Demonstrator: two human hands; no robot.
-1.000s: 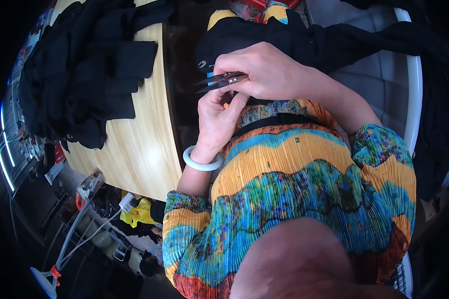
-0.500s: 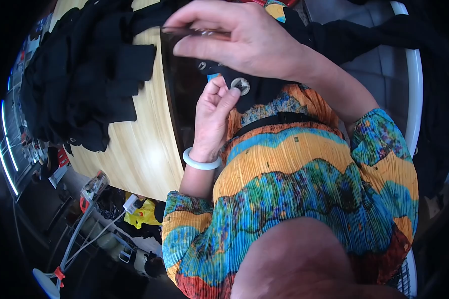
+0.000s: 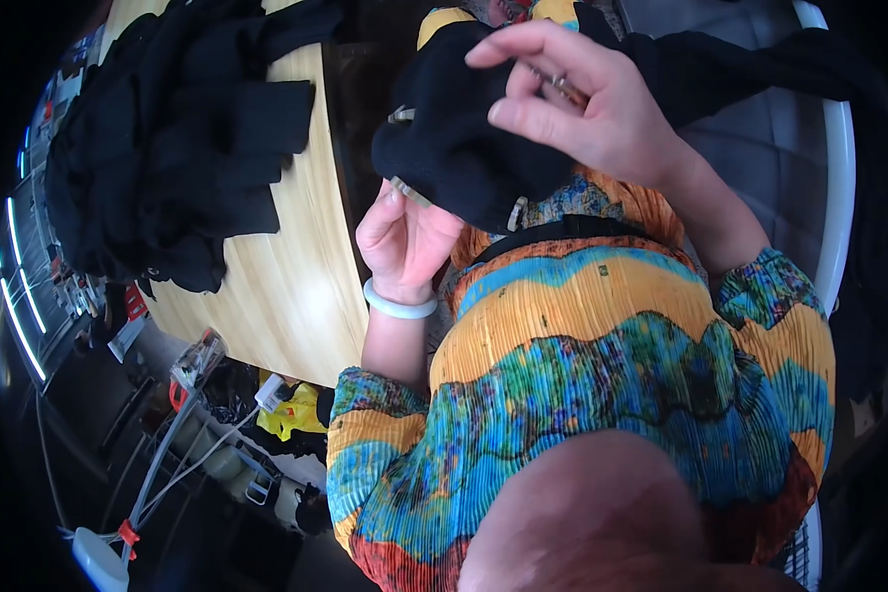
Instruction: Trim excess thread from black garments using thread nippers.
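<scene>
A black garment lies over my lap, with several pale round buttons on it. My left hand is closed at the garment's near left edge, thumb and finger pinching a button seen edge-on. Another button sits farther up, and a third button is close to my waist. Above the garment hovers my right hand, its thumb and forefinger apart. A small, partly metallic thing is tucked in its curled fingers, too hidden to name.
On my left, a pile of black garments covers part of a light wooden table. A white-rimmed grey bin stands on the right, with black cloth trailing over it. A lamp on an arm and a yellow bag are lower left.
My right hand has moved right and a little nearer, off the left hand. My left hand has shifted slightly left and down with the garment's edge, which now spreads wider across my lap.
</scene>
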